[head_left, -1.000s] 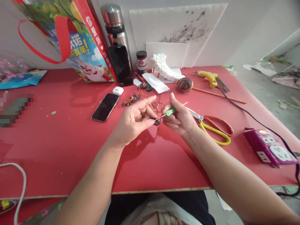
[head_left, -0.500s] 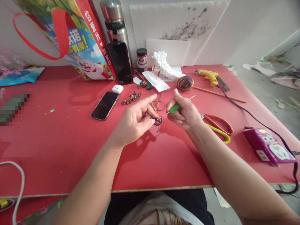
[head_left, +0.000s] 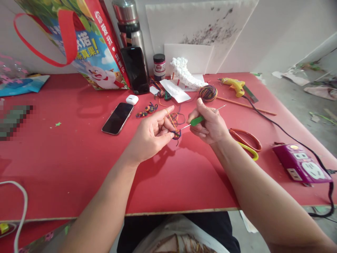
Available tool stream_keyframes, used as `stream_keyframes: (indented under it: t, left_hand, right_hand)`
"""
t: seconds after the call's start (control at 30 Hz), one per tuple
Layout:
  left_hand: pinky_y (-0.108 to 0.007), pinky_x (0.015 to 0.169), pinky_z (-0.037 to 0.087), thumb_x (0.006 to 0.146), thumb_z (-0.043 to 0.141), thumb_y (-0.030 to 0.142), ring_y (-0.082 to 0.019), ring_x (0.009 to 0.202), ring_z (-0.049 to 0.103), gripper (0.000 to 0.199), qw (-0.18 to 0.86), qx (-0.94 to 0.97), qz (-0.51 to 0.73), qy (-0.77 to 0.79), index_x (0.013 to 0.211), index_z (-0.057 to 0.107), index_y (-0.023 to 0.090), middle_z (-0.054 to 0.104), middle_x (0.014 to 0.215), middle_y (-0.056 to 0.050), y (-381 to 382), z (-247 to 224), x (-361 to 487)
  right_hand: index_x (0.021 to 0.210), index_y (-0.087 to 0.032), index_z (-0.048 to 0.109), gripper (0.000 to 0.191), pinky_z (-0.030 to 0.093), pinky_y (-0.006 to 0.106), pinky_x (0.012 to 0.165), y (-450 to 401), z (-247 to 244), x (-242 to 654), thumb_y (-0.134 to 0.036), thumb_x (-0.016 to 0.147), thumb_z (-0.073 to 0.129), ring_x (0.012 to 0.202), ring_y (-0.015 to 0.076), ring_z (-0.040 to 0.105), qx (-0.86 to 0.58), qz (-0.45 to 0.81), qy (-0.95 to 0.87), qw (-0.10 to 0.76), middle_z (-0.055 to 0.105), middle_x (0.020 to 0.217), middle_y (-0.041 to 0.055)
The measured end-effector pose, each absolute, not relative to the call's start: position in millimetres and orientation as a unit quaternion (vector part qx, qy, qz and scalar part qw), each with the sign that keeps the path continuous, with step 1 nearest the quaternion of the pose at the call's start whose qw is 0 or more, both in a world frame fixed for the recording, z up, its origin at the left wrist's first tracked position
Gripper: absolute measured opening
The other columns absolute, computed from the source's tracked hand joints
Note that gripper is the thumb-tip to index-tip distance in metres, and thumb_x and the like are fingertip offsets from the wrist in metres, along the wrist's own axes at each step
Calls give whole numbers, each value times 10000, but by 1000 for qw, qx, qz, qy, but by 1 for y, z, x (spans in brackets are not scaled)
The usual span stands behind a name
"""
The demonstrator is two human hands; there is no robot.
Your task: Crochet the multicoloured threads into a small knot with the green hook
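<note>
My left hand (head_left: pixel 154 135) pinches a small multicoloured crochet piece (head_left: pixel 177 134) between thumb and fingers, with an orange stretch of yarn (head_left: pixel 171 118) running up over its raised index finger. In my right hand (head_left: pixel 209 123) is a crochet hook (head_left: pixel 197 121) with a green handle and a thin metal shaft at each end. Its left tip meets the edge of the crochet piece. Loose yarn lies on the table behind the hands, and a multicoloured yarn ball (head_left: pixel 208 93) rests farther back. Another crocheted strip (head_left: pixel 146 110) lies beyond my left hand.
On the red table (head_left: pixel 86 175) are a phone (head_left: pixel 118 118), a white earbud case (head_left: pixel 132 99), red-and-yellow-handled scissors (head_left: pixel 247 140), a yellow glue gun (head_left: pixel 234 86) and a purple power strip (head_left: pixel 301 163). At the back stand a gift bag (head_left: pixel 97 59), a steel flask (head_left: pixel 135 37) and a second phone (head_left: pixel 135 70).
My right hand has shifted slightly right with the hook, drawing its tip back toward the crochet piece's right edge. My left hand has barely moved.
</note>
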State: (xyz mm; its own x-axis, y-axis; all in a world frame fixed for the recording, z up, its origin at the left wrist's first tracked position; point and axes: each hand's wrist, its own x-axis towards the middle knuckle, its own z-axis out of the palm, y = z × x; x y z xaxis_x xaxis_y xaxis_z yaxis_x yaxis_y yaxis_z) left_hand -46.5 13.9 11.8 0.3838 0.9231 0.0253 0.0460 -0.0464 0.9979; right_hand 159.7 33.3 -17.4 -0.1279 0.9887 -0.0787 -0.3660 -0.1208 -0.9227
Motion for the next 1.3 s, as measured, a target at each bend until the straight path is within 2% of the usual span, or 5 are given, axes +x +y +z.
stream_keyframes:
  t: [0.17,0.3,0.53,1.03,1.3]
  left_hand:
    - [-306,817,552,805,756,105,-162,848,674,739,560,609,387,408,1531,625,130,679,863,5,14,10,-46]
    - [-309,834,556,806,753,100,-166,864,683,751,558,607,386,414,1542,612,133,679,861,7,14,9,-46]
    - [-318,854,559,808,752,92,-155,842,659,790,542,614,377,433,1574,560,76,659,850,16,15,9,-44]
    - [-315,794,538,806,742,100,-162,821,659,760,557,600,377,433,1552,600,118,677,851,12,14,11,-44]
    - [-313,758,536,803,741,104,-164,791,647,789,547,606,363,449,1576,584,108,698,843,2,15,9,-45]
  right_hand:
    - [554,-162,714,748,155,189,297,31,-12,157,-857,826,757,259,20,184,-421,607,-401,542,346,314,-66]
    - [552,-171,699,723,143,198,297,30,-10,156,-829,846,762,267,23,186,-428,595,-402,549,363,319,-61]
    - [570,-178,711,695,154,208,295,29,-12,154,-810,854,769,266,32,236,-428,573,-411,565,430,339,-41]
    - [564,-182,719,712,158,216,299,28,-8,156,-838,836,764,274,32,214,-420,589,-424,545,389,337,-53]
    - [536,-186,696,724,147,222,307,25,-5,155,-856,796,785,266,33,234,-435,570,-435,545,434,349,-36]
